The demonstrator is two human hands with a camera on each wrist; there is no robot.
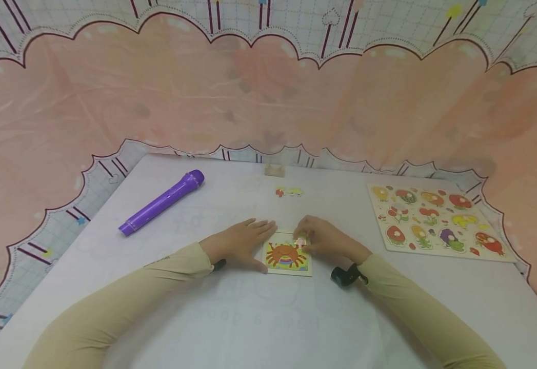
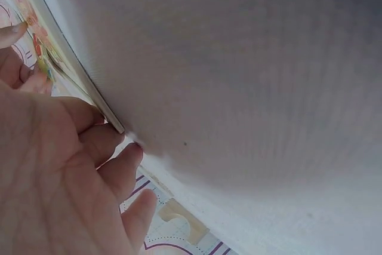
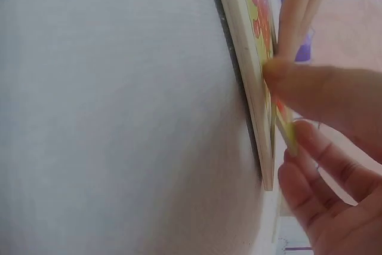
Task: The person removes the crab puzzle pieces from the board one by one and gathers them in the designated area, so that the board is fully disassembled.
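A small square jigsaw puzzle with a red crab picture (image 1: 284, 254) lies on the white table, its pale wooden frame (image 1: 291, 273) showing along the near edge. My left hand (image 1: 242, 245) is spread at its left side, thumb and fingers touching the frame. In the left wrist view, fingertips (image 2: 113, 135) meet the frame's edge. At the upper right corner, my right hand (image 1: 327, 240) pinches a puzzle piece (image 1: 301, 242). The right wrist view shows this piece (image 3: 289, 131) tilted up from the board, between thumb and fingers. Its underside and exact seating are hidden.
Loose puzzle pieces (image 1: 294, 191) lie beyond the board, with a beige block (image 1: 275, 170) at the back edge. A purple toy microphone (image 1: 162, 203) lies at left. A fruit and vegetable puzzle board (image 1: 439, 223) lies at right. Patterned cloth (image 1: 268, 92) hangs behind.
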